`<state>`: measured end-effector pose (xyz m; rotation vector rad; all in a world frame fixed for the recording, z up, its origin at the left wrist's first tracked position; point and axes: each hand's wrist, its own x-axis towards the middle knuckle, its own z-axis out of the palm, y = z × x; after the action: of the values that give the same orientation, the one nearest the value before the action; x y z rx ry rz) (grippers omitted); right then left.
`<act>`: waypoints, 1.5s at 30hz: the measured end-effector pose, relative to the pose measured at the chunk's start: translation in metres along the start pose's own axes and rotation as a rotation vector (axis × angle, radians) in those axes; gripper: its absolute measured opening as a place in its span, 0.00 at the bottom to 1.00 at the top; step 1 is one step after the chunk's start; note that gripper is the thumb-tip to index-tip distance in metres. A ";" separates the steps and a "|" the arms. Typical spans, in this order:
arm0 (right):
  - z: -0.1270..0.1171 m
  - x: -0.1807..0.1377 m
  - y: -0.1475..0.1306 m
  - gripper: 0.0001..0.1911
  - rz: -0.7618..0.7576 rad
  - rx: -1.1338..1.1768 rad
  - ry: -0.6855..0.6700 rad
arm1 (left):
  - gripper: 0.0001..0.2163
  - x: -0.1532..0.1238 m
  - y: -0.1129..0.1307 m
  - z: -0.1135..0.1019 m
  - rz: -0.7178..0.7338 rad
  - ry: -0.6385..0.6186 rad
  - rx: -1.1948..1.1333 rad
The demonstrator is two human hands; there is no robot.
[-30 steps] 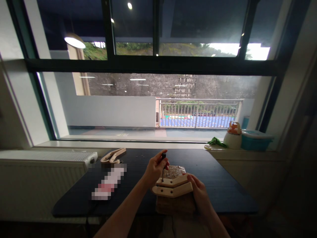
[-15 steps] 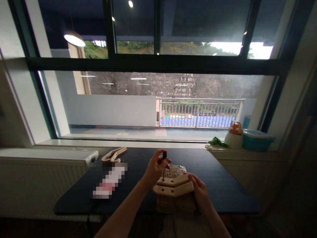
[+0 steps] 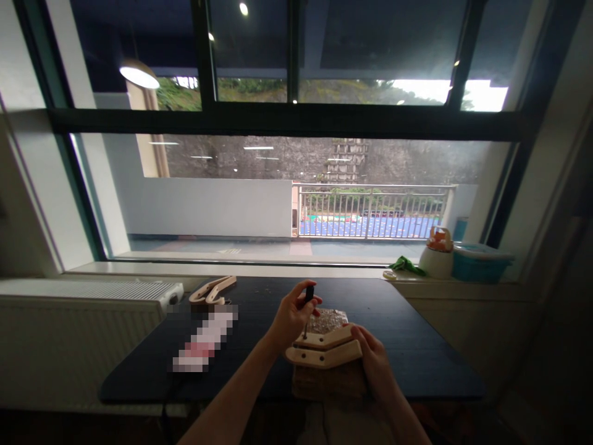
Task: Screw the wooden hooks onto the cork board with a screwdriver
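My left hand (image 3: 296, 309) pinches the black handle of a screwdriver (image 3: 309, 294), held upright. The thin shaft runs down to a hole near the left end of the rear of two pale, bent wooden pieces (image 3: 324, 356). Dark round holes or screw heads mark both pieces, which lie side by side with a narrow gap. My right hand (image 3: 370, 349) is closed around their right ends. Beneath them sits a brown, rough-topped block (image 3: 330, 320) at the table's near edge.
More bent wooden pieces (image 3: 213, 290) lie at the back left of the dark table (image 3: 393, 315), near a blurred pinkish item (image 3: 204, 340). A radiator (image 3: 88, 334) stands left. On the sill are a green cloth (image 3: 407, 266), a white pot (image 3: 436, 262) and a teal tub (image 3: 482, 262).
The screwdriver handle has turned or tilted slightly in my left fingers. The wooden pieces and my right hand stay almost where they were.
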<state>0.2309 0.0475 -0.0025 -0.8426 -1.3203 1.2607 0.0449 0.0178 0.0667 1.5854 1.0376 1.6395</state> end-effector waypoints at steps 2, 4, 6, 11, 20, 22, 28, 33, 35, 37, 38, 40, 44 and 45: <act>0.001 0.000 -0.001 0.25 -0.011 0.007 -0.005 | 0.16 0.000 0.000 0.000 0.001 -0.006 -0.002; 0.001 -0.001 -0.002 0.25 -0.017 0.015 -0.012 | 0.17 0.000 -0.001 0.000 0.005 -0.006 0.001; 0.002 -0.001 -0.004 0.25 -0.015 0.021 -0.016 | 0.17 0.001 -0.002 0.001 0.007 0.011 0.010; 0.001 -0.001 -0.003 0.25 0.001 0.018 -0.007 | 0.15 0.003 0.000 0.000 0.045 0.109 0.080; -0.001 0.002 0.005 0.25 -0.006 0.025 -0.002 | 0.15 0.001 0.001 -0.002 0.110 0.095 0.138; -0.001 0.002 0.005 0.24 -0.004 0.023 -0.013 | 0.16 0.001 -0.001 -0.002 0.091 0.065 0.119; 0.001 -0.002 -0.003 0.26 0.026 0.025 -0.011 | 0.20 0.002 -0.005 -0.003 0.018 -0.002 0.053; 0.003 -0.004 -0.008 0.26 0.022 0.037 -0.020 | 0.20 0.001 -0.005 -0.002 0.007 0.000 0.032; 0.003 -0.004 -0.007 0.26 0.013 0.026 -0.019 | 0.20 0.000 -0.005 -0.003 -0.002 0.009 0.036; 0.002 -0.003 -0.005 0.26 0.001 0.013 -0.016 | 0.20 -0.001 -0.004 -0.003 -0.012 0.015 0.038; 0.001 -0.002 -0.004 0.26 -0.005 0.011 -0.011 | 0.21 -0.001 -0.004 -0.002 -0.016 0.014 0.037; 0.001 -0.001 -0.003 0.26 -0.007 0.011 -0.007 | 0.21 -0.001 -0.002 -0.002 -0.022 0.005 0.036; 0.000 0.000 -0.001 0.26 0.008 0.021 -0.012 | 0.22 0.001 0.003 0.000 -0.030 -0.014 0.049; 0.000 0.000 0.000 0.26 0.009 0.023 -0.015 | 0.22 0.001 0.004 0.000 -0.032 -0.015 0.054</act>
<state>0.2306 0.0472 -0.0020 -0.8255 -1.3127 1.2888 0.0452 0.0169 0.0706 1.6051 1.1025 1.5883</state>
